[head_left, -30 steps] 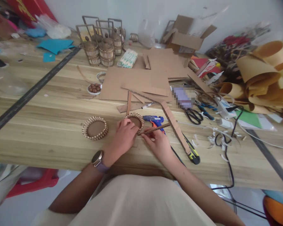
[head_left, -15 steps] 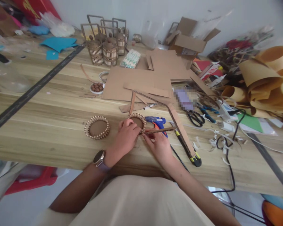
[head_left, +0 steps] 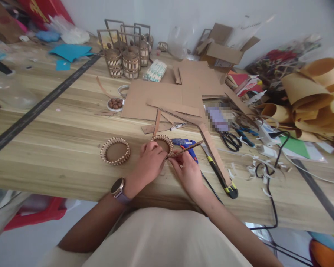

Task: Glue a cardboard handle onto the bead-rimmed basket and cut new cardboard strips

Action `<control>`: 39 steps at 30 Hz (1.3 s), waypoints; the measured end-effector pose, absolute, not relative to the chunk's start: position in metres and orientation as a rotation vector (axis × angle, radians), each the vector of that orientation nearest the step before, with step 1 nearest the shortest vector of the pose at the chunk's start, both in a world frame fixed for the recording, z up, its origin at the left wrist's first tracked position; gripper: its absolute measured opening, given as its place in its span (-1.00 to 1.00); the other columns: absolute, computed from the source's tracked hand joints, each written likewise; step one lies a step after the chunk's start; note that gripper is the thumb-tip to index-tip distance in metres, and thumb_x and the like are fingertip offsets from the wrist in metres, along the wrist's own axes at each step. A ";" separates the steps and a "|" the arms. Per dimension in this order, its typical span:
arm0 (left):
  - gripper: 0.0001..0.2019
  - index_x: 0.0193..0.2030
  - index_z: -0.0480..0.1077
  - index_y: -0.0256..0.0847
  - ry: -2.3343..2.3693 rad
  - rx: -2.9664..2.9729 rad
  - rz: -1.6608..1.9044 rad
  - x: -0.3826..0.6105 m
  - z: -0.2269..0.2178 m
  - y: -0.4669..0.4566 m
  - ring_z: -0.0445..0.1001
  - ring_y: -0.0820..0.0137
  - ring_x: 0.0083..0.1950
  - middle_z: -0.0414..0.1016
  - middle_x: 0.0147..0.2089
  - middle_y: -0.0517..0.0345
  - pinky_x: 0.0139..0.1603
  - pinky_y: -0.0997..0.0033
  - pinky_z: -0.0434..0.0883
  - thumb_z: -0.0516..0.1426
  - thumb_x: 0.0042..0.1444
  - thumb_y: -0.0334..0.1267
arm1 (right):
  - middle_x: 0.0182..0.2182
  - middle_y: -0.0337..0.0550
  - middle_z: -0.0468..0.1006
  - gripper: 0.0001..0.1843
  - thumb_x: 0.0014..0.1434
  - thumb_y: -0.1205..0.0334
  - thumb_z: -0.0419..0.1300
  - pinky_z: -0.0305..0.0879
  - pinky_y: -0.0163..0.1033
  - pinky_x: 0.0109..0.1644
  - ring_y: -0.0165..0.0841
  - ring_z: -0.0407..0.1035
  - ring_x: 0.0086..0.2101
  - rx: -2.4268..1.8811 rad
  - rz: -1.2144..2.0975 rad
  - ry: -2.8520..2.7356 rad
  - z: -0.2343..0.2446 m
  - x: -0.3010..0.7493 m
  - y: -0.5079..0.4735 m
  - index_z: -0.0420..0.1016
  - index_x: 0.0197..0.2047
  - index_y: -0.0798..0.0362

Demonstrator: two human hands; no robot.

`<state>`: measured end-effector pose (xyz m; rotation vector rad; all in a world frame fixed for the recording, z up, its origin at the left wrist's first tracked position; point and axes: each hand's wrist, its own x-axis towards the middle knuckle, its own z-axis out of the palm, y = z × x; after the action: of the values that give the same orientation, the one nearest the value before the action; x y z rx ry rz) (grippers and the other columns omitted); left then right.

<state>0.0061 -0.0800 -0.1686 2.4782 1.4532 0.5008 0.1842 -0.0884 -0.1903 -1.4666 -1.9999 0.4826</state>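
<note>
My left hand, a watch on its wrist, is closed over the near left rim of a small round cardboard tray edged with pale and brown pieces. My right hand pinches a narrow corrugated cardboard strip where it meets the tray's right side. The strip's free end points up and right, over a blue glue gun. A longer bent cardboard strip stands behind and to the right. To the left lies a second round tray with the same edging. My fingers hide part of the joint.
A yellow-black utility knife and black-handled scissors lie to the right, near a black cable. Cardboard sheets, a bowl of brown balls and lantern-like pots stand farther back. Rolled brown paper fills the right.
The free end of the strip in my right hand has swung slightly up and left, toward the tray. My left hand keeps its hold on the tray.
</note>
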 end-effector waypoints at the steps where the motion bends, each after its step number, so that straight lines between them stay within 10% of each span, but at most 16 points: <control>1: -0.85 -0.12 0.50 -0.21 1.449 2.478 0.504 0.006 -0.168 -0.080 0.28 0.05 0.17 0.55 -0.08 0.01 0.17 -0.05 0.24 0.08 0.32 -0.36 | -0.32 -0.08 0.58 -0.92 0.34 0.18 0.13 0.46 -0.13 -0.20 -0.21 0.51 -0.31 -1.453 0.481 -1.984 -0.189 0.183 -0.088 0.37 -0.16 -0.01; 26: -0.86 -0.27 0.51 -0.21 1.569 2.480 0.554 0.012 -0.167 -0.080 0.32 0.01 0.10 0.55 -0.20 0.03 0.10 -0.10 0.30 0.26 0.22 -0.18 | -0.26 -0.08 0.50 -0.76 0.32 0.24 0.15 0.48 -0.13 -0.28 -0.24 0.45 -0.35 -1.260 0.468 -2.087 -0.178 0.198 -0.073 0.42 0.05 0.01; 39: -0.90 -0.30 0.55 -0.18 1.276 2.559 0.736 -0.010 -0.181 -0.061 0.29 0.07 0.11 0.54 -0.13 0.03 0.17 0.01 0.33 0.29 0.18 -0.22 | 0.02 0.10 0.48 -0.77 0.27 0.20 0.26 0.40 0.12 0.11 -0.06 0.38 0.05 -0.963 0.256 -2.313 -0.156 0.208 -0.059 0.53 -0.01 0.04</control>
<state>-0.0101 -0.0606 -0.1807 2.5591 1.2759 0.7364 0.2081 -0.0592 -0.1558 -0.9631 -2.3128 0.2561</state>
